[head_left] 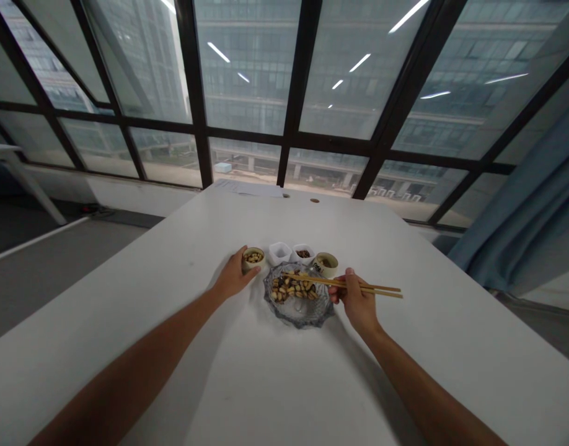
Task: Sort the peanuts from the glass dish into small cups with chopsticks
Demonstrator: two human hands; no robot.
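My left hand [235,274] is wrapped round the side of a small round cup [253,265] that has pale nuts in it. In my right hand [357,300] is a pair of wooden chopsticks [377,289], their tips over the far part of a scalloped glass bowl [299,321]. Mixed nuts [291,288], some with dark shells, lie in the bowl's left and far part. Behind the bowl are a white dish [279,253], whose contents I cannot make out, and another white dish [304,253] with small dark pieces. A second round cup [326,264] stands close to my right hand.
Papers [247,188] lie at the far edge of the white table [247,384], near two round spots [315,200]. Dark-framed windows [247,68] rise beyond it. A blue curtain [526,223] hangs on the right. Another table [28,179] stands at the far left.
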